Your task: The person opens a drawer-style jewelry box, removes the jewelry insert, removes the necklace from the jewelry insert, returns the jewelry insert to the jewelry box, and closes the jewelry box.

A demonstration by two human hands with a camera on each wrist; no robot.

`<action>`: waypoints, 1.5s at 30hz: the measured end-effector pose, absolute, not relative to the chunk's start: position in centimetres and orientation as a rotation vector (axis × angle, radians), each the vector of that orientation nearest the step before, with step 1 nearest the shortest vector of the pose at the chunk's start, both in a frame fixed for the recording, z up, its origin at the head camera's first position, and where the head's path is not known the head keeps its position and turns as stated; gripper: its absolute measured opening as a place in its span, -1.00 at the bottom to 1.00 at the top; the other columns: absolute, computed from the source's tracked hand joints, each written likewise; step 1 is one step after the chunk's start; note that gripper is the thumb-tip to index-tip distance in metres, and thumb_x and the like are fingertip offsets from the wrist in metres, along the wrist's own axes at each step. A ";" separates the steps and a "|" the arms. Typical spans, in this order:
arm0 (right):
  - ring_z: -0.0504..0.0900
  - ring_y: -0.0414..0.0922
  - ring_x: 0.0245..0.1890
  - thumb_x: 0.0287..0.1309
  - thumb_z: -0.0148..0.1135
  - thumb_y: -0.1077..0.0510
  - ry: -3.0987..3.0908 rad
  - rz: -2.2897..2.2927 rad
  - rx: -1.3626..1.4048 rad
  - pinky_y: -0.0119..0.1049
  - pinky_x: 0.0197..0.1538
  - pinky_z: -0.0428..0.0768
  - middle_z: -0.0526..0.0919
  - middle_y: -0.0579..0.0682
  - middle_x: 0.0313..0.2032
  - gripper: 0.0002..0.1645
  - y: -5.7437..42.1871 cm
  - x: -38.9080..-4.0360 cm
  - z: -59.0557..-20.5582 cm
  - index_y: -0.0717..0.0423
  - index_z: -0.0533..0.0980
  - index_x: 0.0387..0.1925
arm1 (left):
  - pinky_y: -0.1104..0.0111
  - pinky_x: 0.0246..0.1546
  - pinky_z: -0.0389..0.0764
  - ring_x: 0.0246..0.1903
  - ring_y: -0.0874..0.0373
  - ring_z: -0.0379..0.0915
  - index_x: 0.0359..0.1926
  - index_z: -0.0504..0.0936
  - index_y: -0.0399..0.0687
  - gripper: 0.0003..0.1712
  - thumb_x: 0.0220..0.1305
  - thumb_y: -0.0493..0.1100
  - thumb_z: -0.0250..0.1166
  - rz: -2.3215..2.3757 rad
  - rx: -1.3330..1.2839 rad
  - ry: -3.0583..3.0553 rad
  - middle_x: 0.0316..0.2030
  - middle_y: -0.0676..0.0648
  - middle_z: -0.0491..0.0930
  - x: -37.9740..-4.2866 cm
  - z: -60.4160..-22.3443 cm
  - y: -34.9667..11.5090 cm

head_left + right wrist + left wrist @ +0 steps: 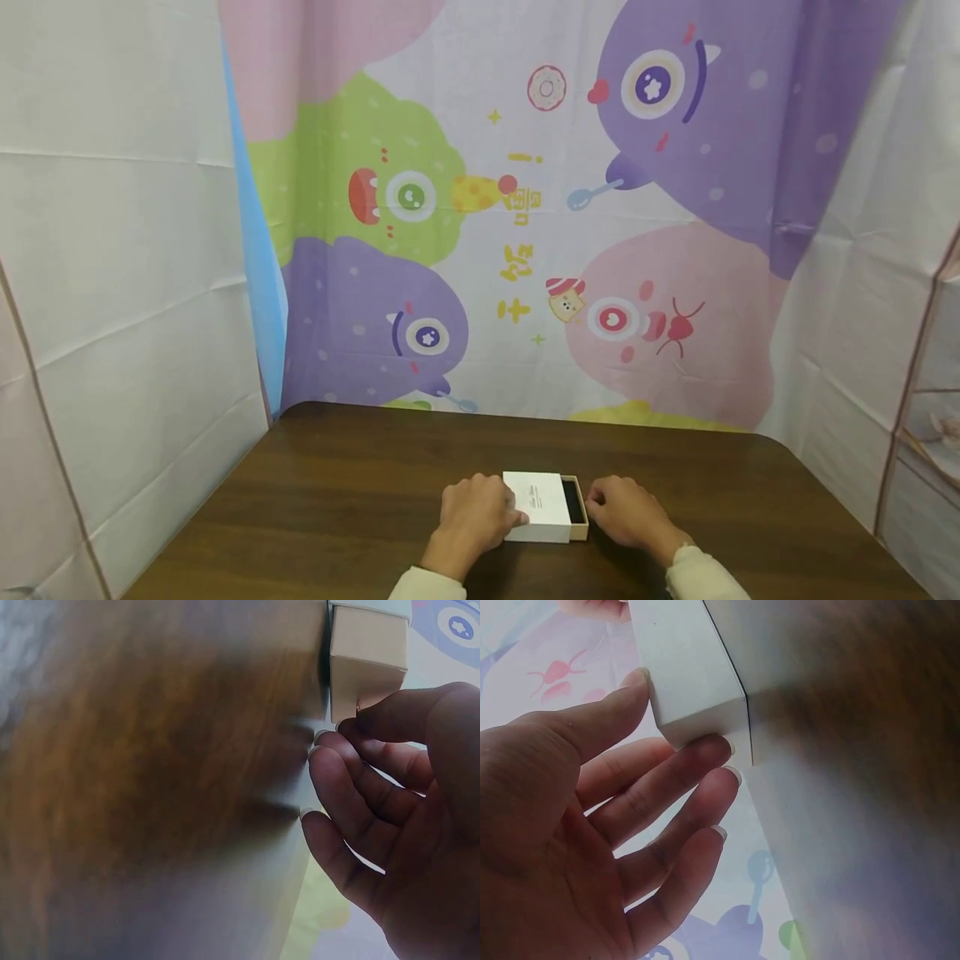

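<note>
A white drawer box with small dark print on its lid sits on the table. Its outer sleeve [542, 507] is held at the left end by my left hand [477, 515], thumb on the near side and fingertips against the end face. The tan inner tray [580, 531] sticks out a little on the right, showing a black lining [573, 500]. At the tray's outer end, my right hand [628, 510] pinches a small pull tab [358, 709] between thumb and index finger; the fingers mostly hide it. The other right fingers are loosely bent near the tabletop.
The dark brown wooden table [360, 483] reaches back to a cartoon-printed curtain [495, 358]. Pale cloth walls stand on the left [135, 275] and right [840, 333].
</note>
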State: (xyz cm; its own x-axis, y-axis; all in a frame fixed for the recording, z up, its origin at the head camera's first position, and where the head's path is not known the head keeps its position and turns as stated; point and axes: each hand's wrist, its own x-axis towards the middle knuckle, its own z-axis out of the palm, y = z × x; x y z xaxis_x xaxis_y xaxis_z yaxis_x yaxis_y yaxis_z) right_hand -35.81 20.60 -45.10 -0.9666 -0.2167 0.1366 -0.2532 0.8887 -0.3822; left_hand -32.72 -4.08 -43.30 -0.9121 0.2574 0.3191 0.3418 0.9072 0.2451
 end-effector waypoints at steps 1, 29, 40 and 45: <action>0.42 -0.16 -0.52 0.19 0.25 0.21 -2.966 0.618 0.370 -0.16 -0.43 0.40 0.49 -0.18 -0.54 -0.84 20.6 -35.8 -45.1 -0.06 0.58 -0.49 | 0.23 -0.59 0.36 -0.62 0.20 0.31 -0.67 0.59 0.16 -0.60 0.03 0.22 0.51 -0.435 -0.449 -2.789 -0.66 0.15 0.41 -32.7 -43.3 -4.1; 0.40 -0.17 -0.55 0.17 0.22 0.25 -2.966 0.645 0.373 -0.19 -0.43 0.36 0.45 -0.17 -0.58 -0.78 20.9 -35.6 -44.9 -0.05 0.53 -0.56 | 0.24 -0.61 0.34 -0.64 0.20 0.31 -0.78 0.44 0.18 -0.48 0.01 0.23 0.52 -0.452 -0.449 -2.767 -0.69 0.16 0.37 -33.0 -43.7 -4.3; 0.39 -0.18 -0.56 0.15 0.23 0.26 -2.924 0.656 0.404 -0.20 -0.42 0.39 0.45 -0.18 -0.60 -0.77 21.2 -35.6 -45.1 -0.05 0.52 -0.57 | 0.23 -0.58 0.36 -0.62 0.20 0.33 -0.76 0.46 0.19 -0.51 0.01 0.23 0.52 -0.467 -0.442 -2.788 -0.67 0.16 0.38 -32.8 -43.5 -4.2; 0.41 -0.17 -0.54 0.13 0.24 0.24 -2.922 0.668 0.393 -0.18 -0.41 0.40 0.47 -0.19 -0.58 -0.79 21.2 -35.6 -45.3 -0.07 0.53 -0.57 | 0.23 -0.59 0.36 -0.62 0.20 0.34 -0.75 0.47 0.20 -0.51 0.02 0.25 0.51 -0.444 -0.436 -2.785 -0.68 0.17 0.38 -32.8 -43.6 -4.3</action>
